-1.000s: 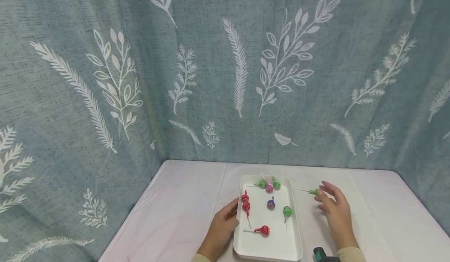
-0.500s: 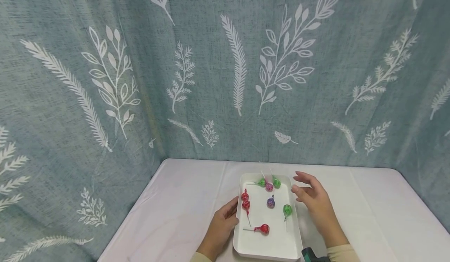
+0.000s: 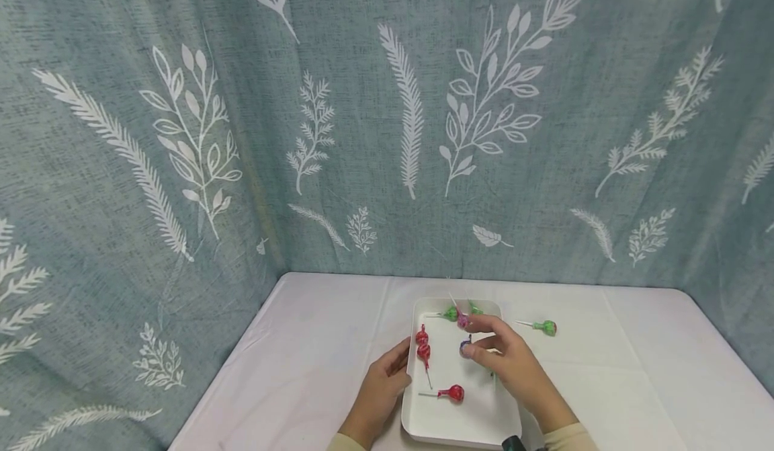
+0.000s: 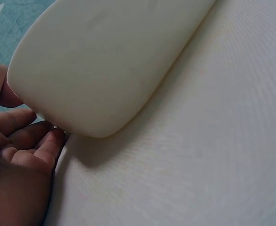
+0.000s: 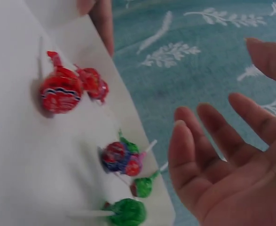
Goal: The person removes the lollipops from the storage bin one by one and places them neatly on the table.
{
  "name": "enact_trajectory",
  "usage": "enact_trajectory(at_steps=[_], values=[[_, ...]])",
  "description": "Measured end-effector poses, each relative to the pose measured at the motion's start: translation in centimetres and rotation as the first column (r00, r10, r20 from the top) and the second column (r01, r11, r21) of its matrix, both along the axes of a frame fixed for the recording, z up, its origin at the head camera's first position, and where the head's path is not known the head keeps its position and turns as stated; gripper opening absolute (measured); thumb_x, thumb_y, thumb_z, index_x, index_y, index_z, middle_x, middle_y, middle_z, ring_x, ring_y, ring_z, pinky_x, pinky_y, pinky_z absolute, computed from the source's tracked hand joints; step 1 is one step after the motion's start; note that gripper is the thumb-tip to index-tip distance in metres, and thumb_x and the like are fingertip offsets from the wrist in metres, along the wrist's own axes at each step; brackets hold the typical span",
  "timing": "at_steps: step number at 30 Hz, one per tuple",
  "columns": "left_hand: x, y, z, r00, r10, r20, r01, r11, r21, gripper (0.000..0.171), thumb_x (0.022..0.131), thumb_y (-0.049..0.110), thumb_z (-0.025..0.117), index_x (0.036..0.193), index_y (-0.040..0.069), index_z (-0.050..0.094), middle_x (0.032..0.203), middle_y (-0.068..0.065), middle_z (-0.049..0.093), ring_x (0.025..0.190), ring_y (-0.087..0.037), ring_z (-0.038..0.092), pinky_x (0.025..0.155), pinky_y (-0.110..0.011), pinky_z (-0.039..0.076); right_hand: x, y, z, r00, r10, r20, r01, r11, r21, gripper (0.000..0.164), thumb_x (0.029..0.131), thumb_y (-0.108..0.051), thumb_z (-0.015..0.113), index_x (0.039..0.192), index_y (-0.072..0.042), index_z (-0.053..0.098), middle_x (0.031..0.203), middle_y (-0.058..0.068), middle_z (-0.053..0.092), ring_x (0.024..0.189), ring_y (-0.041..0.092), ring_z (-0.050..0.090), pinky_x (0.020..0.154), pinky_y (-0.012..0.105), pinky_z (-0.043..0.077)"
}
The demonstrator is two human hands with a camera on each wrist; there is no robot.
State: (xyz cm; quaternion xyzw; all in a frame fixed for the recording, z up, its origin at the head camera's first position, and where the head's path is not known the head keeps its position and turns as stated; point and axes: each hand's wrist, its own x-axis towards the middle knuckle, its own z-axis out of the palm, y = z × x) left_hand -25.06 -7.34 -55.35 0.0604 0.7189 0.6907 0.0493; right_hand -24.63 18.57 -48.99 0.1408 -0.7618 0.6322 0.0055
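A white tray (image 3: 459,427) holds several wrapped lollipops. My left hand (image 3: 377,387) grips its left side; the left wrist view has the fingers (image 4: 48,141) curled at the tray's edge. Over the tray's right part reaches my right hand (image 3: 510,363), its thumb and fingertips around the purple lollipop (image 3: 464,349) in the head view. In the right wrist view its fingers (image 5: 182,146) are spread with nothing between them. Beyond the fingertips lie a pink lollipop (image 3: 462,320) and green lollipops (image 3: 451,313). Another green one under the hand is mostly hidden.
Red lollipops (image 3: 423,352) lie along the tray's left side, with another red lollipop (image 3: 455,394) nearer the front. On the white table (image 3: 629,370), right of the tray, rests a single green lollipop (image 3: 549,328). A patterned curtain (image 3: 375,169) hangs behind.
My right hand has let go of the green lollipop on the table and moved left over the tray to the purple lollipop. The left hand stays on the tray's side.
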Motion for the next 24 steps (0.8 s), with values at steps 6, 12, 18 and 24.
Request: enact_trajectory(at_steps=[6,12,18,24], values=[[0.2,-0.1,0.2,1.0,0.0,-0.018,0.0,1.0,0.01,0.074,0.087,-0.006,0.06,0.16,-0.006,0.047,0.164,-0.022,0.047,0.151,-0.042,0.044,0.122,-0.052,0.038,-0.1,-1.0,-1.4,0.993,0.106,0.051,-0.109,0.992,0.063,0.053,0.1,-0.016,0.078,0.149,-0.006,0.06,0.137,0.024,0.063,0.11,0.029,0.067,0.09,0.04,0.058],[0.4,-0.1,0.2,1.0,0.002,-0.028,-0.001,1.0,0.005,0.074,0.086,-0.006,0.06,0.159,-0.005,0.049,0.162,-0.022,0.05,0.15,-0.04,0.046,0.122,-0.051,0.038,0.1,-1.8,-2.5,0.983,0.154,0.102,-0.165,0.98,0.111,0.055,0.096,-0.013,0.081,0.147,-0.003,0.061,0.132,0.017,0.066,0.11,0.029,0.066,0.089,0.043,0.058],[0.4,-0.2,0.0,1.0,-0.011,-0.02,0.012,1.0,0.021,0.074,0.087,-0.006,0.06,0.16,-0.005,0.048,0.163,-0.021,0.049,0.151,-0.04,0.045,0.123,-0.051,0.037,0.3,-2.5,-3.3,0.982,0.145,0.12,-0.172,0.951,0.257,0.049,0.086,-0.007,0.089,0.132,-0.005,0.071,0.124,0.007,0.07,0.113,0.031,0.065,0.096,0.055,0.059],[0.3,-0.3,-0.2,1.0,-0.011,-0.021,0.012,1.0,0.02,0.073,0.088,-0.005,0.06,0.16,-0.005,0.048,0.164,-0.021,0.047,0.151,-0.041,0.045,0.123,-0.051,0.038,0.3,-2.9,-3.6,0.988,0.123,0.094,-0.149,0.918,0.368,0.042,0.08,0.003,0.09,0.117,-0.006,0.074,0.115,0.001,0.069,0.111,0.028,0.065,0.102,0.059,0.056]])
